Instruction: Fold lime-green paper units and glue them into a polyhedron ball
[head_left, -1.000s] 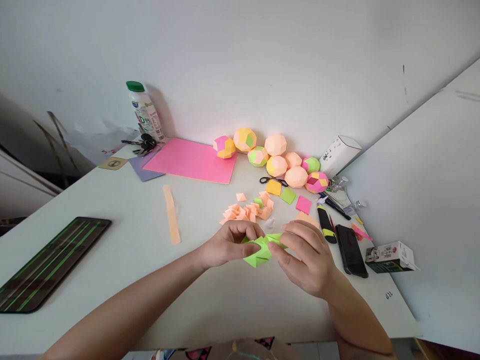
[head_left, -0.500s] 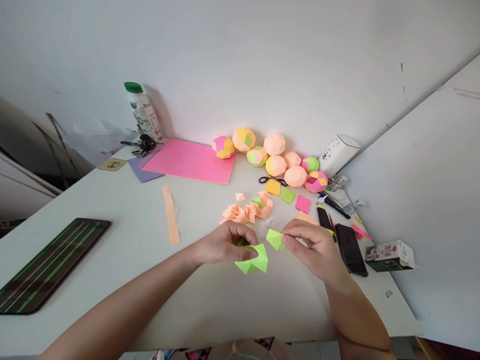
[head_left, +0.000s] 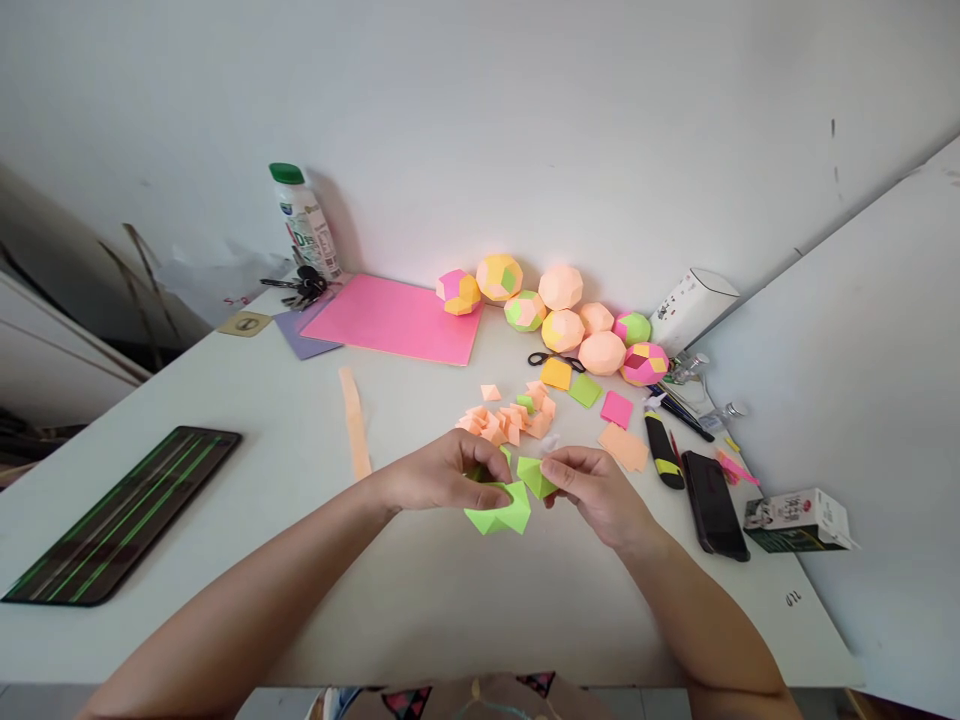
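Observation:
My left hand [head_left: 457, 472] is closed on a green folded-paper model [head_left: 504, 510], an angular, partly joined shape whose far side my fingers partly hide. A single green folded paper piece [head_left: 534, 477] is pinched between the thumb and fingers of my right hand [head_left: 596, 490]. That piece is right beside the model's right edge; whether the two touch I cannot tell. Just beyond both hands lies a heap of small peach folded paper pieces [head_left: 504, 424], with a green one [head_left: 524, 403] among them.
Several finished paper balls [head_left: 561, 288] sit along the wall, near scissors [head_left: 556, 361] and coloured paper squares [head_left: 616, 409]. At right are a utility knife [head_left: 663, 450], a phone [head_left: 714, 505] and a carton [head_left: 799, 520]. A dark striped tablet [head_left: 124, 515] and peach strip [head_left: 355, 420] lie left.
My right hand has brought the green piece left, closer to the model in my left hand. The camera view has shifted slightly, so the table things appear farther right.

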